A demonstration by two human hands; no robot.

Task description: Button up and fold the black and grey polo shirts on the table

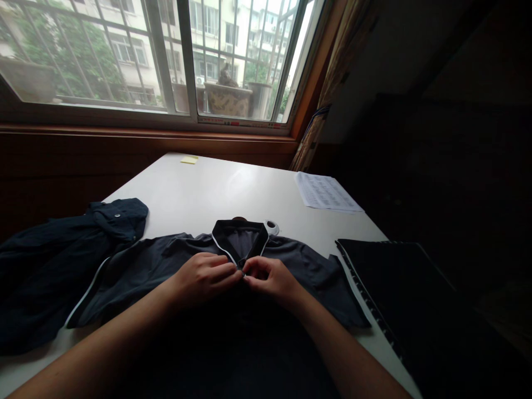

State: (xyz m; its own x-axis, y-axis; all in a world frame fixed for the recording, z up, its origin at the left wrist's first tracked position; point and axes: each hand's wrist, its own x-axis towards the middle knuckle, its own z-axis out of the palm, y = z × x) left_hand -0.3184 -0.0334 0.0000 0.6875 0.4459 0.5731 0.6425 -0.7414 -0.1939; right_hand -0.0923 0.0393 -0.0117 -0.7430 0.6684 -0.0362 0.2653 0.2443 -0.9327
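Note:
A dark grey polo shirt (166, 260) with a black collar (260, 239) edged in white lies spread on the white table (199, 188), its sleeves out to both sides and its collar away from me. My left hand (205, 275) pinches the front placket just under the collar. Close against it, my right hand (268, 277) grips the same spot between thumb and forefinger. The fingertips of both hands nearly meet, and whatever small part of the placket they hold is mostly hidden. Deep shadow covers the lower part of the shirt.
Left of the shirt lies a dark blue garment (45, 255) with a button. On the right is a black, flat item (399, 277) with a toothed edge. Printed sheets (326, 191), a yellow sticky note (189, 159) and a white round object (272, 226) sit farther back, before the window.

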